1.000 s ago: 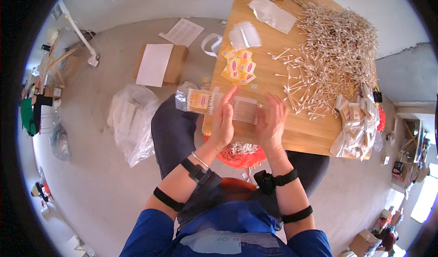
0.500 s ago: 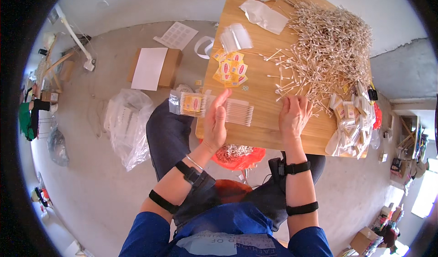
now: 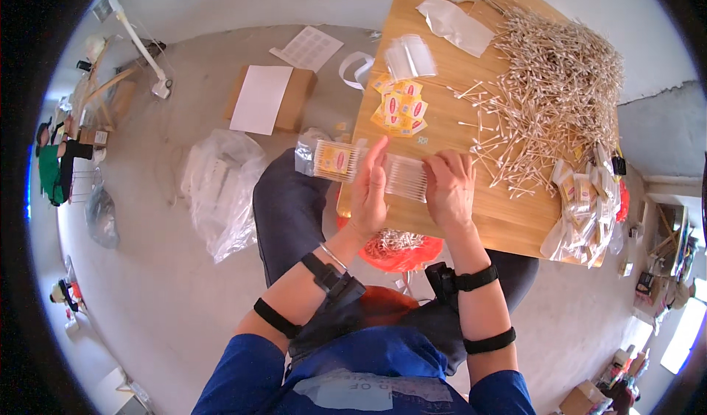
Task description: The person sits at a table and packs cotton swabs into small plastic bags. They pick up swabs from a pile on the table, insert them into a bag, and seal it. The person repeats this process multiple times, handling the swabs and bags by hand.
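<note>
A row of cotton swabs [image 3: 405, 178] lies side by side at the table's near left, between my two hands. My left hand [image 3: 370, 190] stands on edge at the row's left end, fingers stretched upward and thumb alongside. Curled fingers of my right hand [image 3: 451, 187] close at the row's right end, seemingly pinching swabs there; the fingertips are partly hidden. Left of my left hand, a clear packet of cotton swabs with a yellow label [image 3: 336, 160] juts past the table edge above my thigh. A big heap of loose cotton swabs [image 3: 563, 76] covers the table's far right.
Yellow label cards [image 3: 400, 109] and clear plastic bags [image 3: 410, 58] lie beyond my left hand. Filled packets [image 3: 585, 201] pile up at the table's right corner. A red bag of swabs [image 3: 401, 249] hangs below the near edge. A cardboard box [image 3: 298, 98] stands on the floor at left.
My right hand has moved left from the edge of the swab heap to the row's right end. My left hand stays beside the row. The whole view has shifted slightly.
</note>
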Tool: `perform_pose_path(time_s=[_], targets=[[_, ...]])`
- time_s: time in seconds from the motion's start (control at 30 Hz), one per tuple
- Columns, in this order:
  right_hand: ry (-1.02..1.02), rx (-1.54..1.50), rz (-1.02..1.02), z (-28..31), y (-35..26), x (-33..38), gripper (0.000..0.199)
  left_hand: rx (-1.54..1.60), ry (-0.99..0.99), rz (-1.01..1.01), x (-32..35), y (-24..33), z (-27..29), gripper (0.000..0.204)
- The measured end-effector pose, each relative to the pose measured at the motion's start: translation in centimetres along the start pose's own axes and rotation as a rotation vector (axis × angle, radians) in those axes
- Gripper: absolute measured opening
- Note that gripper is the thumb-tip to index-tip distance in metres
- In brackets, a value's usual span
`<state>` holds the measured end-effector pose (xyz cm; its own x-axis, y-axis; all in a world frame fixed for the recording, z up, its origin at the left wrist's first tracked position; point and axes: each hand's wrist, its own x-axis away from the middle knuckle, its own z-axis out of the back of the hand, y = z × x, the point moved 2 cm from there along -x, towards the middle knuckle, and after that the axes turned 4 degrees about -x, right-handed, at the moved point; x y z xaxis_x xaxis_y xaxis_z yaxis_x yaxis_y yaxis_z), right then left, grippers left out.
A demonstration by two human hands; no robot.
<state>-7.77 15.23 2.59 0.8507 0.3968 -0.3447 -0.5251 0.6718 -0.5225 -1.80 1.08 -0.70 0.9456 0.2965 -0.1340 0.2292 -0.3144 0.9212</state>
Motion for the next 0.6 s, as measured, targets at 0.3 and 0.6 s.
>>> perform_pose_path(time_s=[0.3,0.6], targets=[[0.357,-0.772,-0.484,-1.0,-0.4,2.9,0.036,-0.014,0.017,-0.005,-0.2,0.4,-0.1,0.063],[0.226,-0.827,-0.359,-2.2,-0.8,2.5,0.037,-0.166,-0.028,-0.011,-0.5,0.0,0.1,0.07]])
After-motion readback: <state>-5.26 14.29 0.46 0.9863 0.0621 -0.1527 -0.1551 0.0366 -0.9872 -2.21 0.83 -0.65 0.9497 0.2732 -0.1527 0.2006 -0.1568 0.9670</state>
